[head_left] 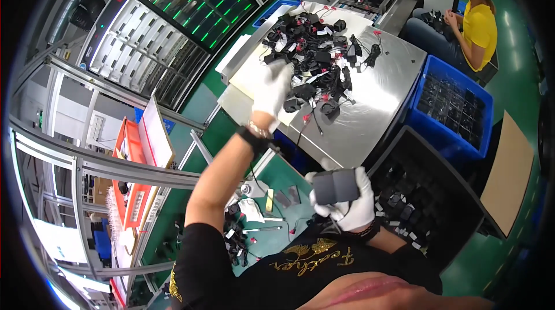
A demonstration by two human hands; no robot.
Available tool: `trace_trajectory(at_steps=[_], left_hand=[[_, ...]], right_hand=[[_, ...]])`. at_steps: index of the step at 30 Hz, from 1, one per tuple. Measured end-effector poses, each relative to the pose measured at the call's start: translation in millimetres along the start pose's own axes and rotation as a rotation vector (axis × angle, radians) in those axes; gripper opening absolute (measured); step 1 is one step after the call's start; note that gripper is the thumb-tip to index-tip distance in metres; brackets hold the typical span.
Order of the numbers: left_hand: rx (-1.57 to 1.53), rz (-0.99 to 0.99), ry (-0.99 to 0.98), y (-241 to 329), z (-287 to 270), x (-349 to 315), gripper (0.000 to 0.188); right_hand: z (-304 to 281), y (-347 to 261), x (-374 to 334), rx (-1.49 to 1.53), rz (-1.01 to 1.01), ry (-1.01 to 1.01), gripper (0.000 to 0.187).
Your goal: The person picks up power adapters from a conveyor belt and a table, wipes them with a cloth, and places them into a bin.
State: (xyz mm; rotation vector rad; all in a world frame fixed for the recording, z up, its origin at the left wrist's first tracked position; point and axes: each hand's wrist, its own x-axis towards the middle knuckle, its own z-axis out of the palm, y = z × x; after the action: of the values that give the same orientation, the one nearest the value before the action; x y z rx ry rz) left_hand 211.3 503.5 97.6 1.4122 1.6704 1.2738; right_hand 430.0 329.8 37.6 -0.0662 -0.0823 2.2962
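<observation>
My left hand (273, 89), in a white glove, reaches out over the near-left side of a pile of black power adapters (321, 55) with tangled cables. Its fingers are smeared by motion, so I cannot tell whether they grip anything. The pile lies on a metal table (370, 119), partly over a pale sheet. Close to my body, my right hand (357, 209), also gloved in white, is closed around dark box-shaped power adapters (336, 187), which look like two side by side. Their undersides are hidden by the glove.
A green work surface (300, 211) with cables, a pen and a white cloth lies below. To the right are a black bin (425, 194) of adapters and a blue crate (454, 104). Metal framing (133, 172) stands left. Two people sit beyond the table.
</observation>
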Motion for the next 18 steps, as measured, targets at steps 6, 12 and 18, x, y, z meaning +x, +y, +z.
trace_trajectory(at_steps=[6, 12, 18], left_hand=[[0.211, -0.105, 0.119, -16.0, -4.5, 113.2, 0.075], [0.357, 0.033, 0.268, -33.1, 5.3, 164.3, 0.078], [0.489, 0.082, 0.381, -48.0, -4.1, 222.2, 0.086]], right_hand=[[-3.6, -23.0, -3.4, 0.026, -0.029, 0.014, 0.071], [-4.0, -26.6, -6.6, 0.115, -0.018, 0.106, 0.071], [-7.5, -32.7, -3.4, 0.175, -0.021, 0.038, 0.071]])
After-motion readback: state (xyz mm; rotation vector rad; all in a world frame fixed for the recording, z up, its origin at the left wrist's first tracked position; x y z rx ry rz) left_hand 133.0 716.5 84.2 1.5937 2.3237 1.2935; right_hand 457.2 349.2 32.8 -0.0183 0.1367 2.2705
